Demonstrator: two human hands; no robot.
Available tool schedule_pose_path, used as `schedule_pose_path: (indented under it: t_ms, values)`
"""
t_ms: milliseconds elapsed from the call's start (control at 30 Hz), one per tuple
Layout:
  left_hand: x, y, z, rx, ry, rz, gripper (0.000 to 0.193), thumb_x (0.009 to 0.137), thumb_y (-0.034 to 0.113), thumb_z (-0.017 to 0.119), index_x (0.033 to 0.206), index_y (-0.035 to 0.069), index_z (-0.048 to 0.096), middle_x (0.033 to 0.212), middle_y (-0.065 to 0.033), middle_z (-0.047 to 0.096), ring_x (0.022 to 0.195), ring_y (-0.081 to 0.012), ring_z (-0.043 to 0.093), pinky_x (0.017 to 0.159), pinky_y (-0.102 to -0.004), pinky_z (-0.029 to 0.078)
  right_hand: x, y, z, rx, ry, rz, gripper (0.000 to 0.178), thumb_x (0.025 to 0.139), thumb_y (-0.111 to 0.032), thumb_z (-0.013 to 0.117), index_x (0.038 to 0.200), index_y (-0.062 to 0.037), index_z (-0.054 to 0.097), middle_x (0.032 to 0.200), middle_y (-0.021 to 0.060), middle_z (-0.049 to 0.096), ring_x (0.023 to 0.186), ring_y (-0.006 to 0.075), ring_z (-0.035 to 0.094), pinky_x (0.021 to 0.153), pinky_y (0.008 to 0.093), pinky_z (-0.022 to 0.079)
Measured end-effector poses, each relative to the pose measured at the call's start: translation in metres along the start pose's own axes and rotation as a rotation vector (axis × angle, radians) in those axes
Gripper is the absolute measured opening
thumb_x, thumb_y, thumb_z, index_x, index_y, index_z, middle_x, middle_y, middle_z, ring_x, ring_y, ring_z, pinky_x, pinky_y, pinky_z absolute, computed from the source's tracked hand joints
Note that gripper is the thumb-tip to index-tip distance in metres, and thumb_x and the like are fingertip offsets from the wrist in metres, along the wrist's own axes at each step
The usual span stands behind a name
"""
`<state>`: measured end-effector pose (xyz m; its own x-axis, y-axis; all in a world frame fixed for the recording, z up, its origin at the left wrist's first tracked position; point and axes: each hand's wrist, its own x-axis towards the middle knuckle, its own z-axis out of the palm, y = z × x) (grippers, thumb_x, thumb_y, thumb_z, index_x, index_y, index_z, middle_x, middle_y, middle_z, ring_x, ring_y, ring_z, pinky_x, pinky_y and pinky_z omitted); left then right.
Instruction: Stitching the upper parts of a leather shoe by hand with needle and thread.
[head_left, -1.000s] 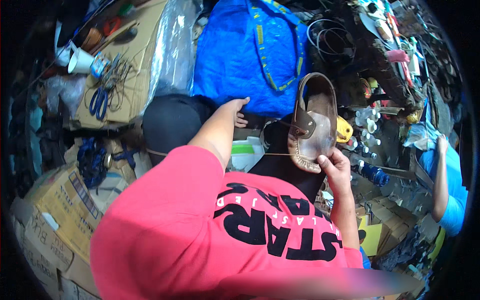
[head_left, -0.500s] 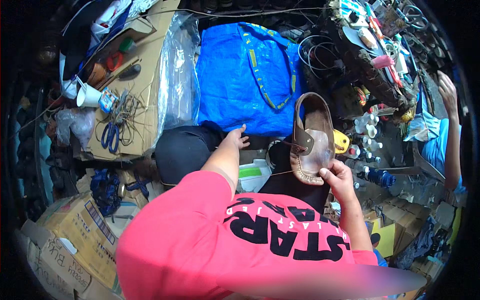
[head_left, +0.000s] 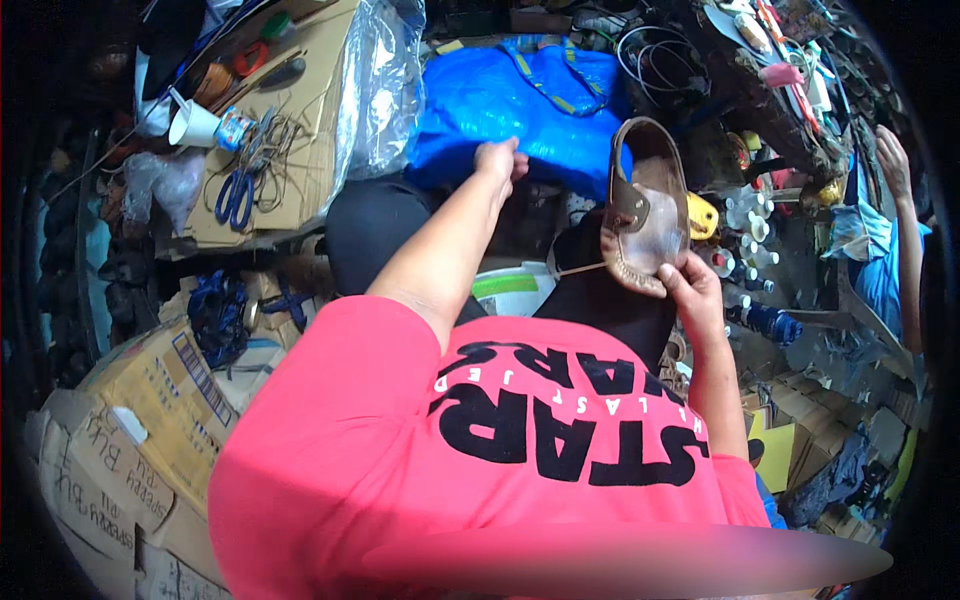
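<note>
My right hand (head_left: 694, 285) pinches the toe of a brown leather shoe (head_left: 680, 200), held sole-down and toe toward me above my dark-trousered thigh. The shoe has a strap piece at the side and gathered stitching around the toe; a pale clear sheet lies within it. From the toe seam a thin tan thread (head_left: 580, 270) runs off to the left. My left hand (head_left: 502, 163) is stretched forward over the near side of a blue woven plastic bag (head_left: 450, 110) with patterned handles. Its fingers look curled together, and what they hold, if anything, is hidden.
On the left, cardboard (head_left: 310, 150) carries blue-handled scissors (head_left: 235, 198), tangled cords and a white cup (head_left: 192, 124). Several small bottles (head_left: 750, 215) stand at the right, near a yellow object (head_left: 702, 216). Another person's arm (head_left: 905, 230) shows at the far right. Cardboard boxes (head_left: 160, 400) are lower left.
My left arm has reached farther forward, and its fingers have drawn together. The blue bag now looks lower and more slumped. The shoe stays in my right hand, shifted up in the view.
</note>
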<state>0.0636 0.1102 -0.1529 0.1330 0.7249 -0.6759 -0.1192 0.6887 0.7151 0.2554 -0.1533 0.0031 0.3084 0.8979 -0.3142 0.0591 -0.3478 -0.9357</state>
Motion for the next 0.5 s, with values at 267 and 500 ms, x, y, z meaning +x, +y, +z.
schedule_pose_path:
  t_ms: [267,500]
  values:
    - [-0.079,0.133,0.038,-0.172,-0.103,0.288,0.019,0.086,0.018,0.059,0.078,0.001,0.056,0.064,-0.0103,0.057,0.045,-0.0164,0.05,0.04,-0.0265,0.045,0.001,0.008,0.003,-0.001,-0.004,-0.076,0.014,0.087,-0.015,0.065,0.082,-0.0048,0.058,0.076,-0.0055,0.055,0.07,0.0028,0.045,0.062,0.0193,0.037]
    - [-0.046,0.183,0.021,-0.311,-0.148,0.345,0.018,0.089,0.021,0.059,0.078,0.009,0.055,0.059,-0.0014,0.053,0.044,-0.0117,0.048,0.035,-0.0211,0.038,-0.014,0.017,-0.003,0.072,-0.027,-0.093,0.016,0.086,-0.015,0.065,0.078,-0.0053,0.055,0.073,-0.0065,0.051,0.068,0.0031,0.042,0.061,0.0196,0.035]
